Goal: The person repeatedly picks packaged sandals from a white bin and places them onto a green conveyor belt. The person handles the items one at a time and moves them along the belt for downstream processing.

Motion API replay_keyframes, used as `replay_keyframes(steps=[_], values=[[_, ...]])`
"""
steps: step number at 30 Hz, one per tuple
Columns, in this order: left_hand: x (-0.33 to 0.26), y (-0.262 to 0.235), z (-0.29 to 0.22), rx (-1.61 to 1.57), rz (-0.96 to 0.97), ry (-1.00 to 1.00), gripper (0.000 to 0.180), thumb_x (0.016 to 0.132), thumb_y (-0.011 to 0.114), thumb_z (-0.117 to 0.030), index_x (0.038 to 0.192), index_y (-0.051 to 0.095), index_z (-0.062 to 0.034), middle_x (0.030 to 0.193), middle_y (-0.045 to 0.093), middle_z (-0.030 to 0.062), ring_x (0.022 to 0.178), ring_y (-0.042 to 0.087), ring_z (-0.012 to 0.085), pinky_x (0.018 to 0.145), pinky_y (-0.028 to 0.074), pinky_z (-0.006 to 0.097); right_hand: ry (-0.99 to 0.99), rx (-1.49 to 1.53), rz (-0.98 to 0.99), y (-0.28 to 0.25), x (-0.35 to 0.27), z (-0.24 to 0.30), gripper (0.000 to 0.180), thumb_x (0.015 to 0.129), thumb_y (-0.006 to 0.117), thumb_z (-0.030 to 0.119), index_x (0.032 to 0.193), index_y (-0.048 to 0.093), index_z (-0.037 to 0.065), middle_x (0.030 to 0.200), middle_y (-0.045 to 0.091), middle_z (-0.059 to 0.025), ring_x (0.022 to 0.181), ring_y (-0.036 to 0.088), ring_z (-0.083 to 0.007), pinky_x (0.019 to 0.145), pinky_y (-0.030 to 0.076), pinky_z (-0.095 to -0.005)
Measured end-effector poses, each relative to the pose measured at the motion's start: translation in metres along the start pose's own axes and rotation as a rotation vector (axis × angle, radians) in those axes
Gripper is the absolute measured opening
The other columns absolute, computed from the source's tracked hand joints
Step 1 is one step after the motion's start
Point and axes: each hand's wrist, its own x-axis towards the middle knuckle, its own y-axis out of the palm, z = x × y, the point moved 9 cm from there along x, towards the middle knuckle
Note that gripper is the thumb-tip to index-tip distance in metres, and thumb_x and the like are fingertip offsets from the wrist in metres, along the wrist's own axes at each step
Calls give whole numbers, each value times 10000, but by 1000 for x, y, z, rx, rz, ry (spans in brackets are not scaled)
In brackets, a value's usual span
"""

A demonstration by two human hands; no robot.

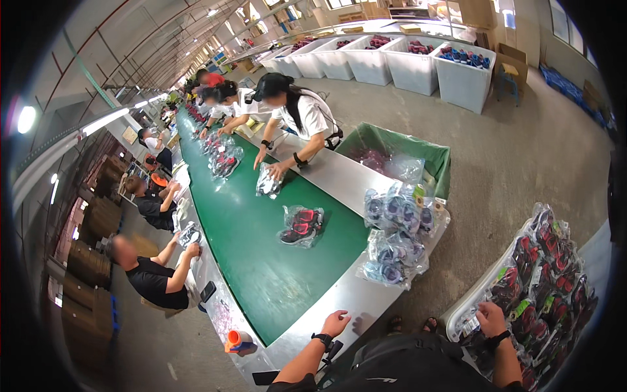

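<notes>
While the left hand (pixel 335 323) rests flat, fingers loosely open and holding nothing, on the metal edge of the table (pixel 366 297) beside the green belt (pixel 261 255), the right hand (pixel 491 318) reaches out to the side and settles on the bagged shoes (pixel 545 274) heaped in a white bin (pixel 480 287). Its grip looks part closed over the top of one clear bag, though I cannot tell whether the bag is actually pinched or only touched.

The step in hand seems to be picking one bagged pair from the bin. To do it well, I would judge that the fingers should gather the loose plastic at one bag alone, since the bags overlap and slippery film could drag a neighbour out with it. Lifting straight up before swinging across would keep the heap from spilling over the rim.

A stack of bagged blue shoes (pixel 395 235) already crowds the table's far edge, and one bagged red pair (pixel 300 225) lies alone on the belt. Other people work further along the line.
</notes>
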Motion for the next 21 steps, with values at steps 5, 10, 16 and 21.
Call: replay_keyframes(steps=[5, 10, 16, 21], values=[[21, -29, 25, -35, 7, -47, 493, 880, 693, -425, 1226, 687, -75, 1012, 741, 181, 962, 707, 328, 874, 546, 404, -53, -93, 75, 40, -20, 18, 309, 791, 709, 148, 1052, 695, -17, 866, 704, -160, 818, 699, -306, 753, 556, -385], [44, -63, 27, -3, -42, -32, 486, 872, 696, -420, 1216, 688, -78, 1029, 746, 168, 989, 707, 326, 892, 545, 401, 43, -161, 150, 71, -38, 20, 375, 774, 711, 241, 1032, 709, -32, 876, 715, -196, 815, 706, -342, 770, 558, -408], [87, -99, 18, -59, -115, 11, 474, 860, 699, -372, 1195, 683, -37, 1022, 743, 174, 984, 705, 333, 883, 549, 408, 175, -274, 182, 91, -61, 10, 329, 770, 700, 248, 984, 731, 0, 839, 710, -191, 766, 710, -311, 724, 561, -380], [138, -139, 3, -55, -243, 89, 440, 840, 718, -317, 1162, 697, -17, 1040, 721, 217, 986, 691, 365, 884, 546, 434, 261, -248, 131, 103, -90, -11, 326, 762, 725, 266, 963, 744, 10, 804, 726, -170, 767, 726, -300, 725, 573, -377]])
